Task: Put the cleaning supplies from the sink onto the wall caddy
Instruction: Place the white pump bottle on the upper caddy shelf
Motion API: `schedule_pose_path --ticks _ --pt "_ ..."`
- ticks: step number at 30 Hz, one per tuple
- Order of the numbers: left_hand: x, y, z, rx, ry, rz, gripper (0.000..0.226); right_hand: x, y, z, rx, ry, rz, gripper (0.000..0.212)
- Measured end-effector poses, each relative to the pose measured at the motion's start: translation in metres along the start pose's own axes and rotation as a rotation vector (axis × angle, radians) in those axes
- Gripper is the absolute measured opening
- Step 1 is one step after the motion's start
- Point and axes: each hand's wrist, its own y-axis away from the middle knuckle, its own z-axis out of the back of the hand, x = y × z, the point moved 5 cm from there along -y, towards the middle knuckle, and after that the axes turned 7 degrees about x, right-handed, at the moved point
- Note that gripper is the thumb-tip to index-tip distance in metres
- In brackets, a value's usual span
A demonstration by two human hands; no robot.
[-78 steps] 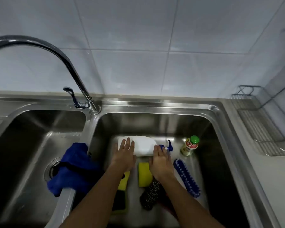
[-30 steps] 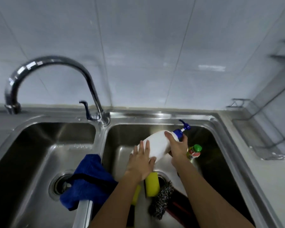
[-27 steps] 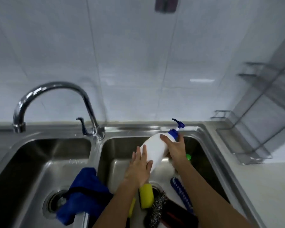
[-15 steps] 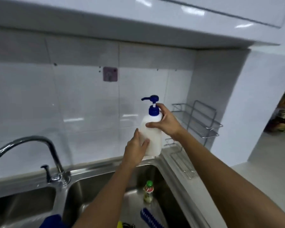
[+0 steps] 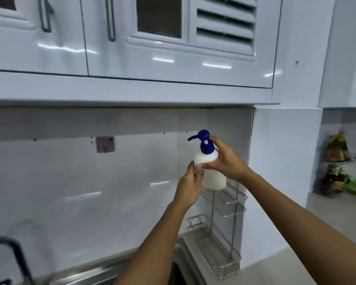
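I hold a white pump bottle with a blue pump head upright in both hands. My right hand wraps its shoulder from the right. My left hand presses its lower left side. The bottle hangs just above the upper shelf of the wire wall caddy, which is fixed in the corner of the tiled wall. The caddy's lower shelf stands on the counter. The sink is almost out of view at the bottom.
The tap is at the bottom left. A pink wall hook is stuck to the tiles. White upper cabinets hang overhead. Bottles and packets stand on a counter at the far right.
Both hands lifted the pump bottle out of the sink, stood it upright and carried it up and right to the caddy's upper shelf. My view rose from the sink to the wall.
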Motion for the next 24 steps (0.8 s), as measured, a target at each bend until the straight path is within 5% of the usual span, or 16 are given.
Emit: schedule_pose_path --ticks 13,17,24 --pt "0.013 -0.040 -0.039 0.072 0.126 0.087 0.043 -0.067 -0.040 0.045 -0.073 -0.176 -0.195 0.072" --pt "0.017 -0.047 -0.047 0.086 0.135 0.101 0.042 -0.075 -0.050 0.038 0.004 -0.029 -0.223 0.077" --pt "0.033 -0.051 -0.051 -0.007 0.174 0.131 0.035 -0.079 -0.050 0.027 0.061 -0.138 -0.214 0.073"
